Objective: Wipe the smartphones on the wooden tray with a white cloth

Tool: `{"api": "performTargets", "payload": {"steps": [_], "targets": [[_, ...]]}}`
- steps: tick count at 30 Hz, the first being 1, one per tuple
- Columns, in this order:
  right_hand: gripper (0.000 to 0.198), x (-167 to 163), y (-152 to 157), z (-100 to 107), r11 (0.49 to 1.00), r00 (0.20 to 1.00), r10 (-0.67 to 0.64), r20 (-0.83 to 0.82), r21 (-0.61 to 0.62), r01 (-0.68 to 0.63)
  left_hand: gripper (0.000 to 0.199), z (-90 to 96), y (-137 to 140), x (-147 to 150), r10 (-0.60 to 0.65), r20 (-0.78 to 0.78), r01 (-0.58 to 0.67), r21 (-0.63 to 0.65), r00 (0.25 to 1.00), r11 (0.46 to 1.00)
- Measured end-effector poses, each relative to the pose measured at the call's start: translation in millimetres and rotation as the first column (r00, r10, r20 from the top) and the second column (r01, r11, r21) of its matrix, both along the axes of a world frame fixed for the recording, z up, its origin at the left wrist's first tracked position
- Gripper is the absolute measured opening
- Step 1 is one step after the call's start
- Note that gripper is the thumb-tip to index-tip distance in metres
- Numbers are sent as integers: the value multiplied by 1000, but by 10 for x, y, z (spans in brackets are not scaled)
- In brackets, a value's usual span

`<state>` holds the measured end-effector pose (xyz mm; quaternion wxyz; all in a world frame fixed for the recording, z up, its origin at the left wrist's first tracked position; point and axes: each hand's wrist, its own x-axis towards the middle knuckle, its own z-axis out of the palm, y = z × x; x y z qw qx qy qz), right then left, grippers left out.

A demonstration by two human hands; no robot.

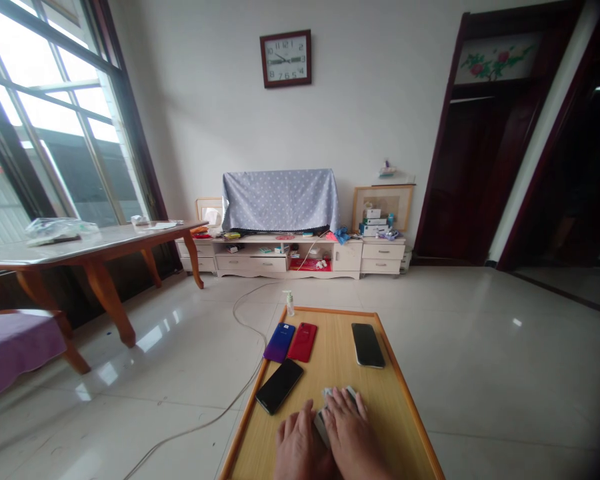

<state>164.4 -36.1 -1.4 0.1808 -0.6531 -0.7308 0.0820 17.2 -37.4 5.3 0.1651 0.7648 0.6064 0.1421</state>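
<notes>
Near the front of the wooden table, a phone (323,428) lies mostly covered by my two hands, with only a dark strip and a grey edge showing. My left hand (296,441) curls around its near left side, fingers bent. Across its top lies my right hand (347,423), pressing down a pale cloth or tissue (327,393) that peeks out past the fingertips. Left of the hands rests a black phone (280,387), face up and slanted. Beyond it are a blue-purple phone (280,342) and a red phone (303,342), backs up. Another dark phone (368,345) sits at the right.
A small pump bottle (290,304) stands at the far left corner of the wooden table (330,333), which has a raised rim. A cable (200,427) runs over the floor to its left. Farther off are a larger table (115,241) and a white cabinet (347,259).
</notes>
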Motion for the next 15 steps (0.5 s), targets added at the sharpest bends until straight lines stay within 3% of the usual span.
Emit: {"api": "performTargets", "payload": {"steps": [4, 6, 11, 13, 15], "targets": [[50, -72, -155, -63, 987, 986, 161, -45, -18, -162, 61, -54, 14, -17, -26, 39, 25, 30, 999, 999], [49, 14, -160, -63, 991, 990, 133, -48, 9, -133, 62, -52, 3, -12, -13, 43, 12, 37, 999, 999], [52, 296, -21, -73, 984, 991, -134, -6, 117, 133, 72, 30, -38, 12, 7, 37, -9, 48, 999, 999], [53, 277, -39, -121, 982, 991, -133, 0, 132, 132, 69, 57, -42, 12, 6, 32, -8, 44, 999, 999], [52, 191, -127, -193, 993, 999, -32, 4, 117, 31, 61, 74, -41, 7, -6, 32, 4, 41, 999, 999]]}}
